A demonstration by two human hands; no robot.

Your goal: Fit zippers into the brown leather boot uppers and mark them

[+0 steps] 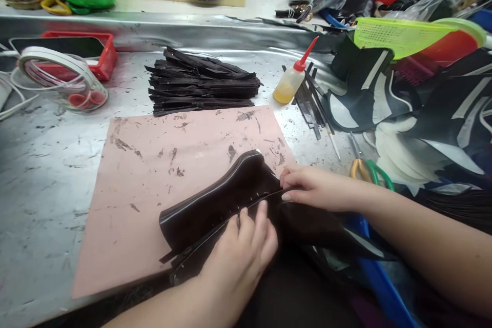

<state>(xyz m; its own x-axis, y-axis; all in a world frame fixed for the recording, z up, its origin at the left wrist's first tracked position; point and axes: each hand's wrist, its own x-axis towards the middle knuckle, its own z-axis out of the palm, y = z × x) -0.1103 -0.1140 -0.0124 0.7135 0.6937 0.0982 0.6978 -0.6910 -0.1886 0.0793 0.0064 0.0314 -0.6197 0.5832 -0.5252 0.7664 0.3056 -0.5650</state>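
A glossy dark brown leather boot upper (215, 195) lies across the pink mat, its lower part reaching right over the table's front edge. Along its near edge runs a dark zipper tape (192, 248), with small pale marks on the leather beside it. My left hand (244, 243) is closed on the upper around the middle of that seam, fingertips pressed at the edge. Further right, my right hand (311, 187) pinches the same edge between thumb and fingers. The leather under both palms is hidden.
Behind the pink mat (130, 174) lies a stack of black zippers (203, 82). A glue bottle (286, 87) with a red nozzle stands beside dark strips (307, 105). Scissors (369, 169) and boot pieces (365, 87) lie right; a red basket (109, 61) and coiled white cable (57, 69) sit left.
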